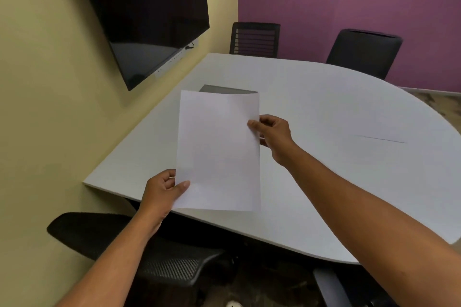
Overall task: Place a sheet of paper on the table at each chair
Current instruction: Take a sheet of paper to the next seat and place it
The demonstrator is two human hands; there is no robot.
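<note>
A: Identify the supporting surface.
B: One white table [324, 112]: straight edge toward the yellow wall, rounded edge on the right.
A: Items resting directly on it?
B: A thin dark line [381, 139] shows at right; whether it marks a sheet's edge cannot be confirmed.

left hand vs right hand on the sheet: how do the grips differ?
The left hand pinches the sheet of paper at its near left corner, thumb on top; the right hand pinches the right edge nearer the far end. The left hand sits at the table edge, above the near chair; the right hand reaches out over the tabletop. Both are bare and closed on the same sheet.
</note>
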